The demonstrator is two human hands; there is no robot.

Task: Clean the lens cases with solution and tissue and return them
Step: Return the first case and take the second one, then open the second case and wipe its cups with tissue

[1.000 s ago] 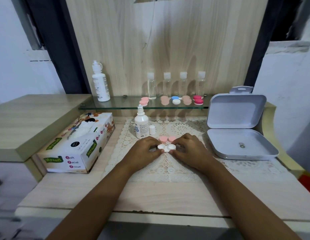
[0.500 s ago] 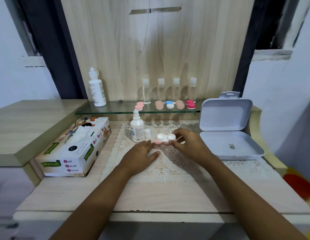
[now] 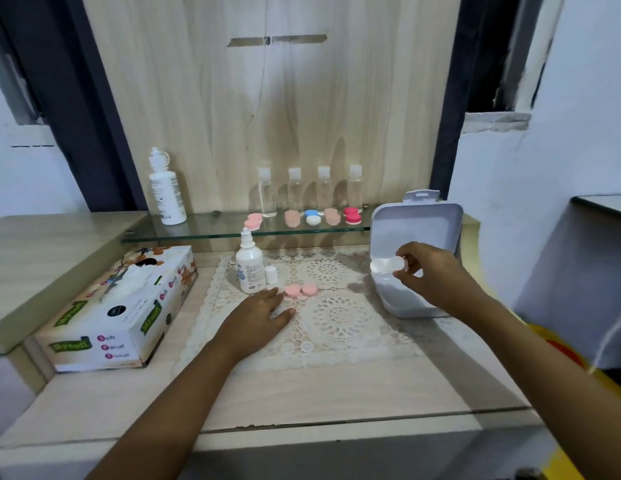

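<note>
My right hand (image 3: 429,271) pinches a white lens case (image 3: 386,265) and holds it in the air over the open white storage box (image 3: 416,230). My left hand (image 3: 259,313) lies flat on the lace mat (image 3: 340,323), fingers straight, its fingertips just left of two pink caps (image 3: 299,291). A small solution bottle (image 3: 249,266) with its white cap (image 3: 271,274) beside it stands behind that hand. The tissue box (image 3: 122,310) sits at the left.
A glass shelf (image 3: 205,228) at the back carries a tall white bottle (image 3: 166,188), several clear bottles (image 3: 309,190) and several lens cases in pink (image 3: 252,221), peach, blue-white (image 3: 312,217) and red (image 3: 352,215). A raised wooden ledge (image 3: 42,244) lies at the left.
My right hand lifted the white lens case off the mat and carried it right, over the open box. The pink caps stayed on the mat. My left hand flattened on the mat.
</note>
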